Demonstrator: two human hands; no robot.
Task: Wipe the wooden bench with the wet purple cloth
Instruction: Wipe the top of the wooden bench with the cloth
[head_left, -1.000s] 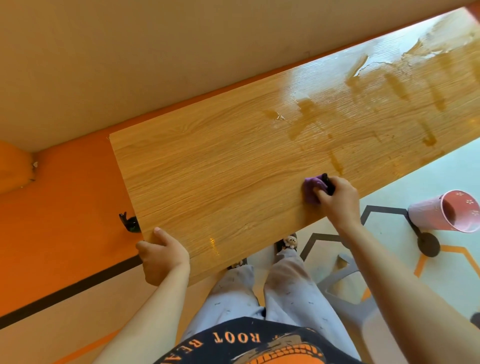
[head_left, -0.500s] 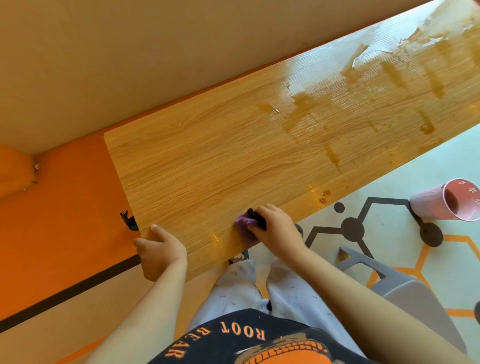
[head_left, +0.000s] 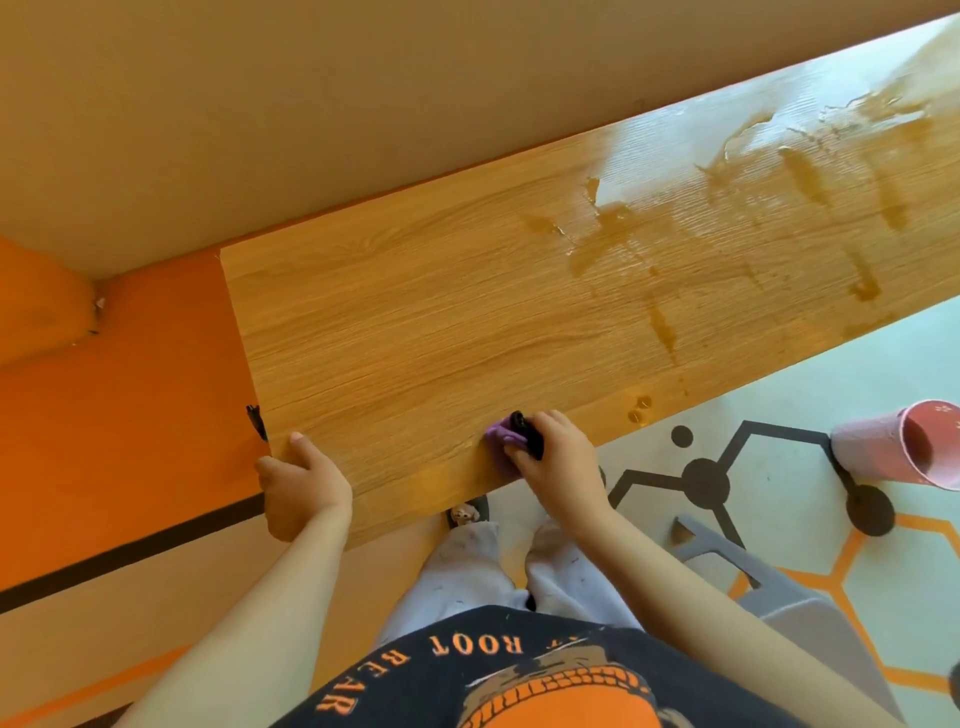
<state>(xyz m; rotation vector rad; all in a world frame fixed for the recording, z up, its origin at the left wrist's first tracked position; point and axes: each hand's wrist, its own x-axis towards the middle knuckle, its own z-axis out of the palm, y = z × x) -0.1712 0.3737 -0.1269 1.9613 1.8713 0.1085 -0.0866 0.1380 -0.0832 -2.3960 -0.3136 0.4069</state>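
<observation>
**A:** Where were you in the wipe at that point?

**B:** Mid-stroke, I'd say. Your right hand (head_left: 558, 457) was closed over the purple cloth (head_left: 500, 437), pressing it onto the tabletop (head_left: 441, 322) close to the near edge. A small black thing sat under your fingers beside the cloth; I couldn't tell what it was.

**A:** And the other hand?

**B:** Your left hand (head_left: 301, 480) gripped the near left corner, thumb on top, fingers curled under, holding nothing else.

**A:** What did the next move call for?

**B:** Probably carrying the cloth out to the far right, where wet streaks (head_left: 665, 322) and a glossy puddled patch (head_left: 779, 140) lay.

**A:** The room?

**B:** Beige wall (head_left: 363, 104) behind, orange floor (head_left: 130, 389) at left, hexagon-patterned floor at right with a pink cup (head_left: 904, 449) lying tipped over, and a grey chair (head_left: 810, 618) near your legs.
</observation>
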